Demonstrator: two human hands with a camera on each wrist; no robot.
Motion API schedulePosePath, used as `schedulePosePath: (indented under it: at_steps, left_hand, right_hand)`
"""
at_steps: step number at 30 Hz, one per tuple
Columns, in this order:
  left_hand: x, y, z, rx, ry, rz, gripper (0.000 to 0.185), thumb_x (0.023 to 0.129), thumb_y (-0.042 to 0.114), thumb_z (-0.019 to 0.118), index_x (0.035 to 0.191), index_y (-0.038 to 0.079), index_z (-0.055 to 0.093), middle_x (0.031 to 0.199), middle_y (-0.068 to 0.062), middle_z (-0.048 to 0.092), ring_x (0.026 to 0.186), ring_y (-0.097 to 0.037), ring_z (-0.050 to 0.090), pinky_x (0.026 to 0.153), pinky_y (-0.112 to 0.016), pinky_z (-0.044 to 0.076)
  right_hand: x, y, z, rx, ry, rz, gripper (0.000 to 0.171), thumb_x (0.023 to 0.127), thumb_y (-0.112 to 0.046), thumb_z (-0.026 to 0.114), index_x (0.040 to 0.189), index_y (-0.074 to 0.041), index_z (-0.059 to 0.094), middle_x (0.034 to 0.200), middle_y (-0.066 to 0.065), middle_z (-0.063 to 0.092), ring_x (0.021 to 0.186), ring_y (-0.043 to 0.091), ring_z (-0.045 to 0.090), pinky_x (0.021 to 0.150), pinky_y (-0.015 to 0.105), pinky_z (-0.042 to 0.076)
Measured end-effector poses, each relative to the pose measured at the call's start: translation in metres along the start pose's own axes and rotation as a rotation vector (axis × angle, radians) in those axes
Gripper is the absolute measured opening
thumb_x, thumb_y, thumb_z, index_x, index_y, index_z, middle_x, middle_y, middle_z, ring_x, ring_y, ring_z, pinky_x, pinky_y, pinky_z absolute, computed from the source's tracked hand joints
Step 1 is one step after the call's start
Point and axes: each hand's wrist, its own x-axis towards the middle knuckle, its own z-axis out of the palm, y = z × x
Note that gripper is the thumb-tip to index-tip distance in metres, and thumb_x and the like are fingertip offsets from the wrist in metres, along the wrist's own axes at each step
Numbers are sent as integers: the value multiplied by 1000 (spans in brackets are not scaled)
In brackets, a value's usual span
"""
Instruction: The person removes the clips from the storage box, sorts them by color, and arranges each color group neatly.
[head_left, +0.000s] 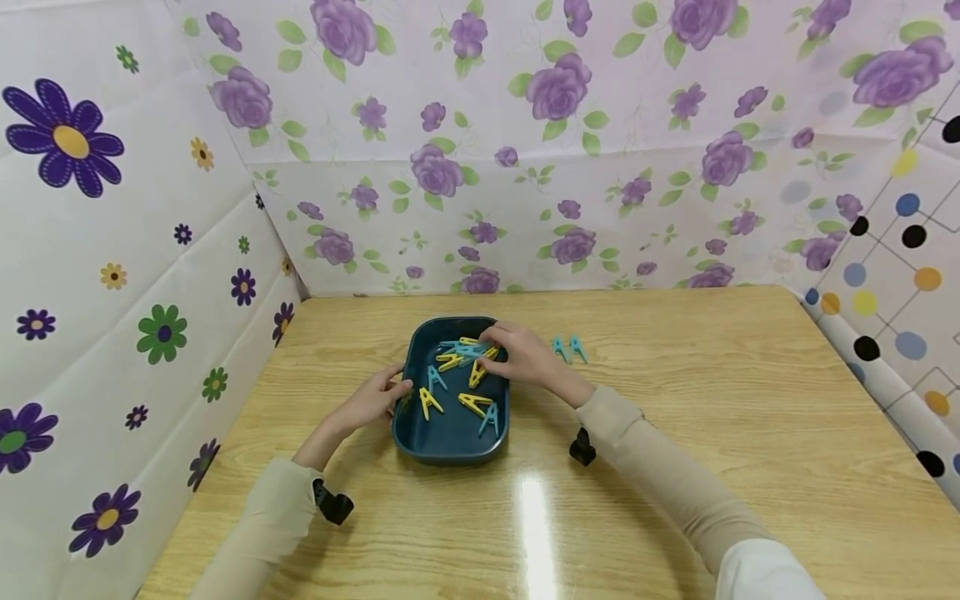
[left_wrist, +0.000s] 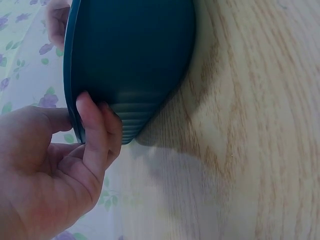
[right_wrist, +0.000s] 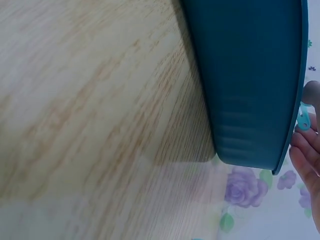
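Observation:
A dark teal tray (head_left: 452,442) sits mid-table and holds several yellow clothespins (head_left: 475,403) and blue clothespins (head_left: 436,377). My left hand (head_left: 396,390) grips the tray's left rim; in the left wrist view the thumb and fingers of that hand (left_wrist: 95,132) pinch the rim of the tray (left_wrist: 135,55). My right hand (head_left: 491,341) reaches over the tray's far right corner onto the pile. In the right wrist view, fingertips (right_wrist: 306,150) hold a blue clothespin (right_wrist: 303,118) just past the tray wall (right_wrist: 250,75).
Two blue clothespins (head_left: 570,348) lie on the wooden table (head_left: 712,392) just right of the tray. Floral sheets wall the table on the left, back and right. Black wrist-camera mounts (head_left: 333,504) hang under both forearms.

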Motion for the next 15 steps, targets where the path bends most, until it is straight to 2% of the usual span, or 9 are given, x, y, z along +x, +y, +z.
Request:
schedulePosePath:
  at_steps: [7,15]
  left_hand:
    - [0,-1,0,-6,-1,0,53,106,21,38,153,3,20,79,-7,48,63,-17,51,60,-39,51]
    - [1,-3,-1,-9,-1,17,52,106,19,38,153,3,23,89,-15,56,60,-16,49,58,-38,51]
  right_hand:
    - [-1,0,-2,-10,33,-7,27,84,-16,73,107,-5,65,99,12,65,86,27,65,73,34,54]
    - [-3,3,-4,-34,61,-15,24,85,-17,68,105,-5,63,98,12,63,85,27,63,73,33,53]
